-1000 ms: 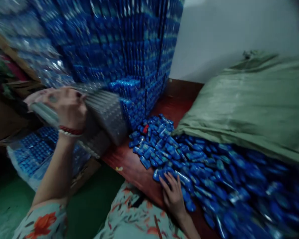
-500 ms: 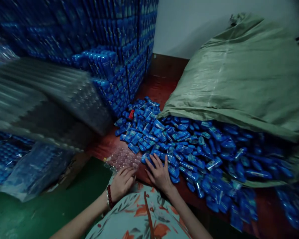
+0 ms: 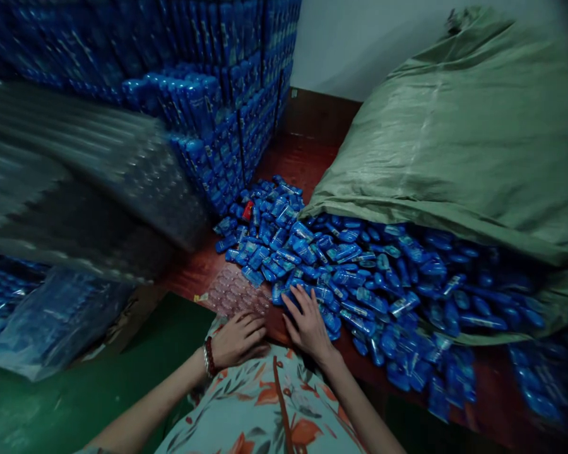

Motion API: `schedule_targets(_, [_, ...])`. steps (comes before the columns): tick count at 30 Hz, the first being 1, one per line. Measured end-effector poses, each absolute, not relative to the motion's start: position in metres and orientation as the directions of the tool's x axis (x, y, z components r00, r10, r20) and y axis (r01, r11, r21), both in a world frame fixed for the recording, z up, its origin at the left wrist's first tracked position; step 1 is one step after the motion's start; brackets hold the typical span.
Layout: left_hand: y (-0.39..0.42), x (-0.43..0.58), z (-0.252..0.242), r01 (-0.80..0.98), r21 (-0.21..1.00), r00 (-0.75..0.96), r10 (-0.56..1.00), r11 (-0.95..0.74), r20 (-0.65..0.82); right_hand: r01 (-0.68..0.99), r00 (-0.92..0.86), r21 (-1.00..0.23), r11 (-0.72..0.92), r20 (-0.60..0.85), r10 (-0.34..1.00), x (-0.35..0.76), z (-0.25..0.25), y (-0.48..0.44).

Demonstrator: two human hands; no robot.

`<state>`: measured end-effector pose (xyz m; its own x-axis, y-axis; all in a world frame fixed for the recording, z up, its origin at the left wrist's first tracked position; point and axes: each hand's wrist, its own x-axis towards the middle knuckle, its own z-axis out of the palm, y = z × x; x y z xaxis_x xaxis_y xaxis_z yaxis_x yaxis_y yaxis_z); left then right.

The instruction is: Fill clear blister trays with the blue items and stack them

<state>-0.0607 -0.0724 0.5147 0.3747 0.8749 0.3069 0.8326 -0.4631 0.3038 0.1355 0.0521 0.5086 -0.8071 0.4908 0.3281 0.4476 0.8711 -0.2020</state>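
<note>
Two bare hands work the near edge of a red-brown table [image 3: 307,157]: the left hand [image 3: 239,340], fingers loosely spread and gripping nothing, lies on a clear blister tray [image 3: 227,293]; the right hand [image 3: 307,323], open, rests its fingertips on small blue packets [image 3: 360,265] at the pile's rim. Pinning the tray flat and drawing few packets at a time looks wisest. Beyond, a green sack [image 3: 454,139] spills them beside stacked blue packs [image 3: 218,101].

Blurred clear tray stack [image 3: 76,183], edge-cropped
</note>
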Motion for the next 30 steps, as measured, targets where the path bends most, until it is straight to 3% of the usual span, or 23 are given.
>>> schedule_targets(3, [-0.072, -0.079, 0.522, 0.918, 0.304, 0.155, 0.936, -0.255, 0.317, 0.453, -0.811, -0.187, 0.872, 0.319, 0.490, 0.133, 0.508, 0.051])
schedule_targets(7, [-0.065, -0.106, 0.518, 0.969, 0.238, -0.091, 0.989, 0.061, 0.119, 0.481, -0.799, -0.170, 0.860, 0.318, 0.510, 0.119, 0.505, 0.053])
schedule_targets(13, [-0.070, -0.095, 0.506, 0.960, 0.223, -0.185, 0.982, 0.169, 0.049, 0.457, -0.770, -0.219, 0.862, 0.387, 0.507, 0.110, 0.501, 0.058])
schedule_targets(19, [-0.065, -0.051, 0.504, 0.937, 0.233, -0.286, 0.954, 0.259, 0.091, 0.310, -0.585, -0.467, 0.828, 0.593, 0.553, 0.122, 0.498, 0.059])
schedule_targets(30, [-0.063, -0.045, 0.494, 0.936, 0.240, -0.299, 0.940, 0.256, 0.165, 0.138, -0.341, -0.689, 0.711, 0.641, 0.687, 0.127, 0.492, 0.053])
